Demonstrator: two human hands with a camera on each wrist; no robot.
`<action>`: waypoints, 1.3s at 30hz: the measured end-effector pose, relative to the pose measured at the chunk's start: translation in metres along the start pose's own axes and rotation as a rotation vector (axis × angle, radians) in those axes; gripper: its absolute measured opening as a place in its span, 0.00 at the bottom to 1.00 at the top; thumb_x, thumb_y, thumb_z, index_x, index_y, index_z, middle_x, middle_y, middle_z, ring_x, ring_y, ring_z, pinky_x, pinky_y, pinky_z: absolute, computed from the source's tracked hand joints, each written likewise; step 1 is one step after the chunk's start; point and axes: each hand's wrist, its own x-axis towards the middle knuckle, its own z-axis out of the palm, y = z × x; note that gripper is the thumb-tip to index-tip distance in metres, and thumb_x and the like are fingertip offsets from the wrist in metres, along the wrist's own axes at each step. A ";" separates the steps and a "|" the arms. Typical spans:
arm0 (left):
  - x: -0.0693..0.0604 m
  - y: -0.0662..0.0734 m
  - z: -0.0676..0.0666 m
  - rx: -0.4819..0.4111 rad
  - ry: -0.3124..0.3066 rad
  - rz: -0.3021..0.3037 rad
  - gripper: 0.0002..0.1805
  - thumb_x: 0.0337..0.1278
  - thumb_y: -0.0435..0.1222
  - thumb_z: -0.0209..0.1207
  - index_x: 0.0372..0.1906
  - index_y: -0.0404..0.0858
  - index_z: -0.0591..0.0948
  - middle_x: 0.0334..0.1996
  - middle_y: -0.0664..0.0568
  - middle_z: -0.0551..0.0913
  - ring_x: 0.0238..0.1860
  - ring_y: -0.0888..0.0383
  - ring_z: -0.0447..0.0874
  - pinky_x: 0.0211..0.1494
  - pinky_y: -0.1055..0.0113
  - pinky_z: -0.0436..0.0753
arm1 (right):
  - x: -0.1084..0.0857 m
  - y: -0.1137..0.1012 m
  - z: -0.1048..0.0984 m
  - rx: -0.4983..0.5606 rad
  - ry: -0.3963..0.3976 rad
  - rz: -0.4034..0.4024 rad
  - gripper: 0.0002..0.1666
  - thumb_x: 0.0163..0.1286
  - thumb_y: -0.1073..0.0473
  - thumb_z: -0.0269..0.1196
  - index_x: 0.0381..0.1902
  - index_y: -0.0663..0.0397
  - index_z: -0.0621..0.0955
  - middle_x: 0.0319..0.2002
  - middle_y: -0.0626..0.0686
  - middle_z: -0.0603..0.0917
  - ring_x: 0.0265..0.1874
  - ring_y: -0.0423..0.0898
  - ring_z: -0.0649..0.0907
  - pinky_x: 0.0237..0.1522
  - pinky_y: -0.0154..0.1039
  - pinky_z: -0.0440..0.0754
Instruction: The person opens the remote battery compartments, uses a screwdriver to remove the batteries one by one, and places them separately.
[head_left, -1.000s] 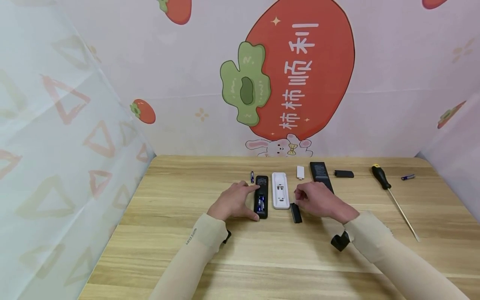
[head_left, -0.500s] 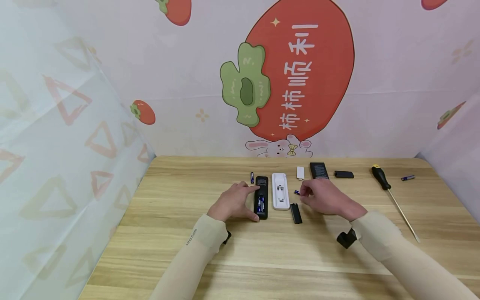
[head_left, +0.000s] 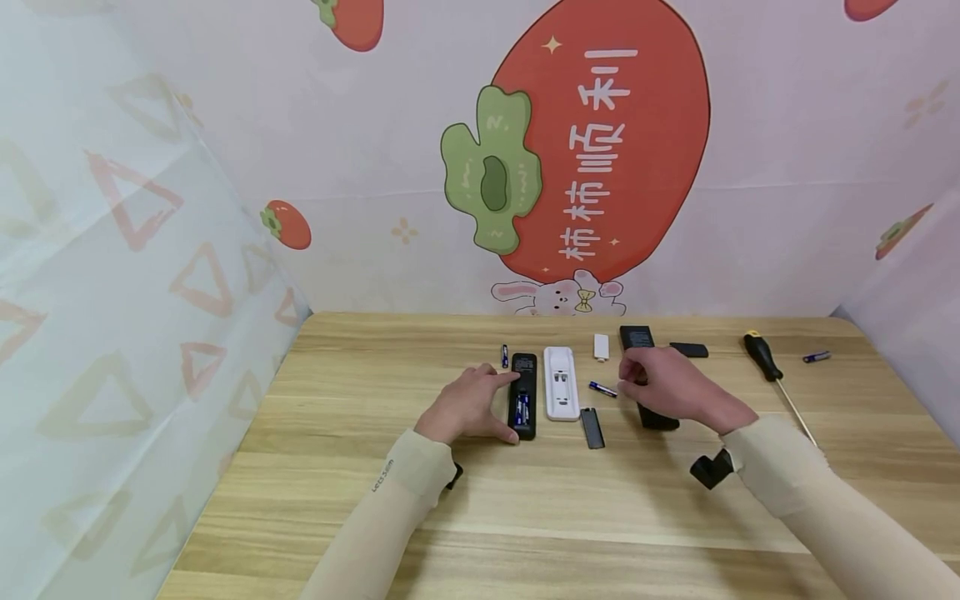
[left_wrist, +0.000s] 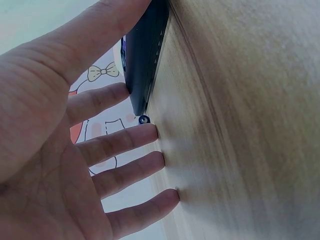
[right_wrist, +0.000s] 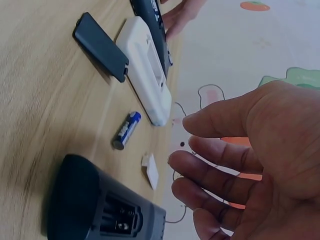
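My left hand [head_left: 467, 402] rests beside a black remote control [head_left: 524, 373] lying back up, thumb and index finger touching its left side. Two blue batteries [head_left: 522, 409] sit in its uncovered compartment. To its right lies a white remote control [head_left: 560, 404], its battery compartment bare. A loose blue battery [head_left: 603, 389] lies on the table between the white remote and my right hand [head_left: 663, 383]. That hand hovers with loosely bent fingers and holds nothing, partly hiding a larger black remote [head_left: 658, 419]. In the right wrist view, the larger remote's compartment [right_wrist: 117, 217] is uncovered.
A black battery cover [head_left: 592, 428] lies near the white remote. Behind are a white cover [head_left: 601, 347], another black cover [head_left: 688, 350] and a battery [head_left: 505, 356]. A screwdriver [head_left: 763, 354] and another battery [head_left: 817, 356] lie at the right. A printed cloth [head_left: 360, 167] backs the table.
My right hand has let go of the blue battery, leaving it on the table, and has moved right over the larger black remote. My left hand stays in place.
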 end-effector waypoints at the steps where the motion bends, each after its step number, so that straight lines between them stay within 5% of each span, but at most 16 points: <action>1: 0.000 0.000 0.000 -0.002 0.000 -0.001 0.54 0.38 0.56 0.80 0.75 0.49 0.70 0.65 0.45 0.74 0.64 0.45 0.72 0.61 0.46 0.77 | 0.000 0.001 0.000 -0.004 0.004 0.001 0.05 0.66 0.63 0.69 0.34 0.53 0.82 0.29 0.46 0.82 0.30 0.43 0.80 0.37 0.44 0.81; 26: 0.001 0.000 0.001 0.009 -0.004 -0.003 0.55 0.39 0.57 0.79 0.76 0.50 0.69 0.66 0.46 0.73 0.64 0.46 0.72 0.62 0.48 0.76 | -0.007 0.050 -0.023 0.003 0.109 0.100 0.08 0.68 0.61 0.67 0.39 0.62 0.82 0.35 0.54 0.83 0.35 0.51 0.80 0.39 0.49 0.79; 39: 0.000 0.000 0.000 0.008 -0.007 -0.004 0.54 0.39 0.56 0.80 0.76 0.50 0.69 0.65 0.46 0.74 0.63 0.47 0.72 0.62 0.49 0.76 | -0.015 0.075 -0.031 0.004 0.096 0.175 0.10 0.70 0.59 0.65 0.42 0.63 0.82 0.36 0.55 0.83 0.35 0.52 0.81 0.38 0.53 0.80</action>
